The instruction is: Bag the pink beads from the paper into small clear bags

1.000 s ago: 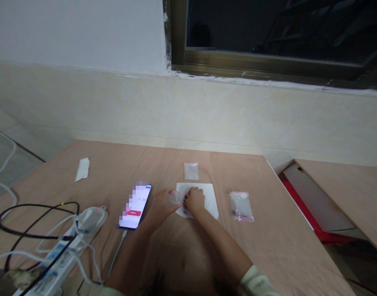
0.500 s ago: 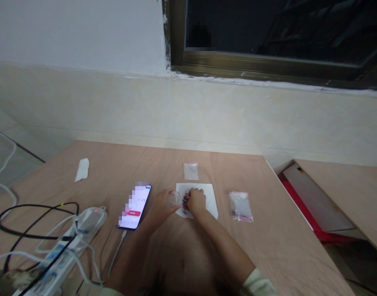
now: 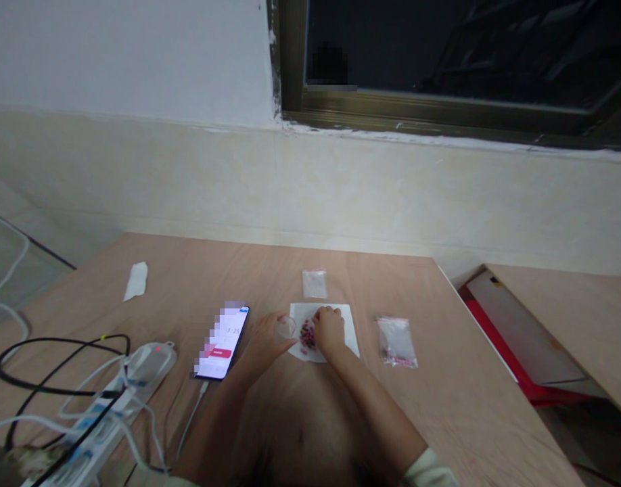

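My left hand (image 3: 266,338) is wrapped round a small clear plastic cup (image 3: 286,328), tilted at the left edge of a white sheet of paper (image 3: 350,341). On the paper lies a small heap of pink and dark beads or bits (image 3: 307,335), too small to name surely. My right hand (image 3: 329,329) is over the paper just right of the heap, its fingers bent and pinched together. Whatever those fingertips may hold is hidden from view.
A clear zip bag (image 3: 314,283) lies behind the paper, and another bag with pink bits (image 3: 396,341) to the right. Left of my hands are a lit phone (image 3: 223,343) on a cable, a power strip (image 3: 151,362) with tangled cords, and a white scrap (image 3: 136,281).
My right hand has shifted slightly right, off the heap, so more of the pink and dark bits show. My left hand keeps the cup in the same place.
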Motion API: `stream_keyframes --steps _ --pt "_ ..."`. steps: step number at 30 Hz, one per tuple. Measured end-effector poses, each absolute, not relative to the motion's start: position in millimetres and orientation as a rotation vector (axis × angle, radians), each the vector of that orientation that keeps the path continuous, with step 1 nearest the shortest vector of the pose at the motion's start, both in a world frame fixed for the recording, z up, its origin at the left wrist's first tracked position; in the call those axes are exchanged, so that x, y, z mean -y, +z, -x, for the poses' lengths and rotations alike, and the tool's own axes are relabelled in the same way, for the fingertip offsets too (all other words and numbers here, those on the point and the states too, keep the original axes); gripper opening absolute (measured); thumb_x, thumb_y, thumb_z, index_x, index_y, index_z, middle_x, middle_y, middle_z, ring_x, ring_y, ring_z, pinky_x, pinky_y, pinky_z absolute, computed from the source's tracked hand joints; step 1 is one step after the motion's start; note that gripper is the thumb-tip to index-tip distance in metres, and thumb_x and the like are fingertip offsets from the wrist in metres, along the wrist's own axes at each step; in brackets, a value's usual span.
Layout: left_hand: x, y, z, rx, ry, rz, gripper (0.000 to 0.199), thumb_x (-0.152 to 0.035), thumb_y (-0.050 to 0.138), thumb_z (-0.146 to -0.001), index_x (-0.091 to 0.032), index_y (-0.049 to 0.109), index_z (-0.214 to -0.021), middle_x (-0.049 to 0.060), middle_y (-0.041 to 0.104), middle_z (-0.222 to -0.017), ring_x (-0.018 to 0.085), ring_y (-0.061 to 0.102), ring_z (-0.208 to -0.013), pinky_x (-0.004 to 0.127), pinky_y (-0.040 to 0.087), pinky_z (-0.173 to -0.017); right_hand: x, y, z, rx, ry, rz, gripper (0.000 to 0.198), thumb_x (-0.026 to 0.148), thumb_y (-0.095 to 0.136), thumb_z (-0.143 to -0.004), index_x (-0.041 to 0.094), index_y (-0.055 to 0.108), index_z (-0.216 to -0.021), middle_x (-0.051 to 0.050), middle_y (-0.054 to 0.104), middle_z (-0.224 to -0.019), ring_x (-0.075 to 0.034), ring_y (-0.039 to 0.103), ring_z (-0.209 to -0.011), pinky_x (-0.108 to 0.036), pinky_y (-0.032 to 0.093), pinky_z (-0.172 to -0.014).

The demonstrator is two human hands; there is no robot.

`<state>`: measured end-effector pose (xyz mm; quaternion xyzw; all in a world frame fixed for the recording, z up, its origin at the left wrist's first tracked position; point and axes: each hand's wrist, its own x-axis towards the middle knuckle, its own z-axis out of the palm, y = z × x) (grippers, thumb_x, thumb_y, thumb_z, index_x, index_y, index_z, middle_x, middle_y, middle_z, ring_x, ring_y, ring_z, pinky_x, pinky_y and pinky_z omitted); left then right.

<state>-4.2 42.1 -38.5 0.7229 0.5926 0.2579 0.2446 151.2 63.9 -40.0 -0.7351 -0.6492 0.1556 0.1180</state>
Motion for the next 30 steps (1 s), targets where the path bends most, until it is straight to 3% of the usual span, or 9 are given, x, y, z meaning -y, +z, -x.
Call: stream_keyframes --steps 8,19,30 --pt "-46 -45 0 -1.598 0.77 -2.013 0.043 -0.032 0.062 -0.058 -0.016 0.052 -0.097 0.009 0.06 -0.095 0.024 0.055 -0.09 0.039 0.042 -0.079 -51 -16 -146 1.805 0.675 1.494 0.008 0.02 0.053 -0.074 0.017 0.059 -0.07 -0.003 0.061 -0.074 -0.015 0.05 -0.075 -0.026 0.037 -0.07" --pt "-47 -58 12 -1.599 0.813 -2.023 0.044 -0.031 0.063 -0.057 -0.016 0.05 -0.096 0.009 0.058 -0.095 0.024 0.054 -0.091 0.041 0.041 -0.082 -72 -72 -155 1.873 0.588 1.894 0.015 0.014 0.054 -0.07 0.015 0.064 -0.08 -0.009 0.061 -0.087 -0.019 0.05 -0.086 -0.026 0.036 -0.074" --pt "-44 -47 9 -1.576 0.75 -1.956 0.042 -0.031 0.062 -0.058 -0.016 0.049 -0.096 0.009 0.057 -0.096 0.024 0.052 -0.093 0.039 0.039 -0.084 -72 -69 -157 1.963 0.623 1.887 0.008 0.017 0.058 -0.067 0.014 0.063 -0.072 -0.009 0.061 -0.08 -0.018 0.052 -0.079 -0.024 0.038 -0.068"
